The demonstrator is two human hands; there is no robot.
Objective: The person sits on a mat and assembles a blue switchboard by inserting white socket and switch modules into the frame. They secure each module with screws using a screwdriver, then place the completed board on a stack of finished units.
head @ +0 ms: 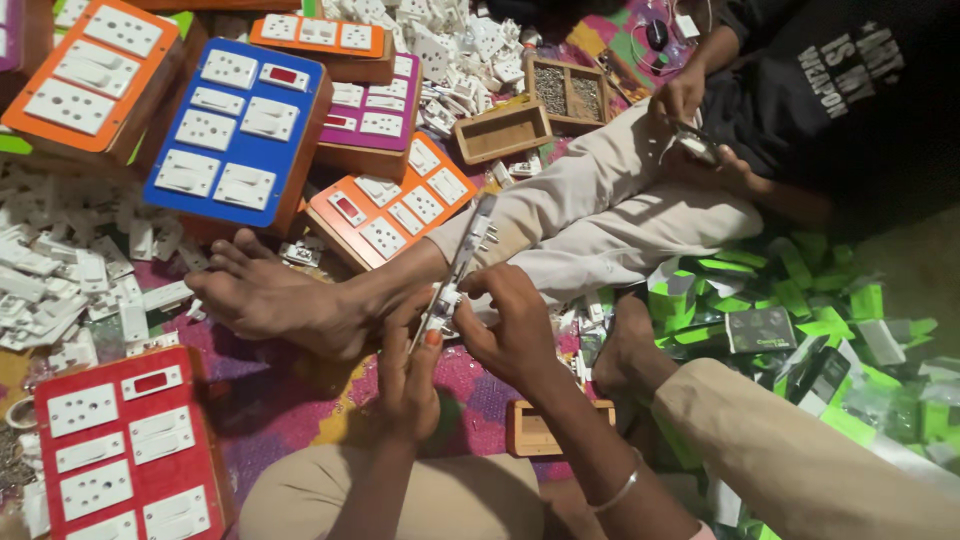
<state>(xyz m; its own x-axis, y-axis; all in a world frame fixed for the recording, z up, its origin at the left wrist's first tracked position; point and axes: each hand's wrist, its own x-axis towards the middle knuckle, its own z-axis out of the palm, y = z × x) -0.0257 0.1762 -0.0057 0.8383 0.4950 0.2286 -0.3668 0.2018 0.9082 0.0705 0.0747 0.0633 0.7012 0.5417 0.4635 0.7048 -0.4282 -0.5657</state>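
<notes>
My left hand [408, 372] grips the lower end of a long, narrow switch plate [457, 268], seen edge-on and tilted up to the right. My right hand [512, 325] closes on the small white switch parts fixed to its middle. Both hands work just above a co-worker's bare foot [270, 297], which stretches in from the right. That person sits at the upper right in light trousers and a dark shirt, hands [690, 110] busy with a small part.
Coloured switch boards lie around: red [125, 450], blue [240, 130], orange [390, 212], purple [375, 115]. White switch parts [70, 270] are heaped at left and top. Green packets [810, 310] pile at right. Small wooden boxes [500, 130] sit behind; another [530, 432] lies under my wrist.
</notes>
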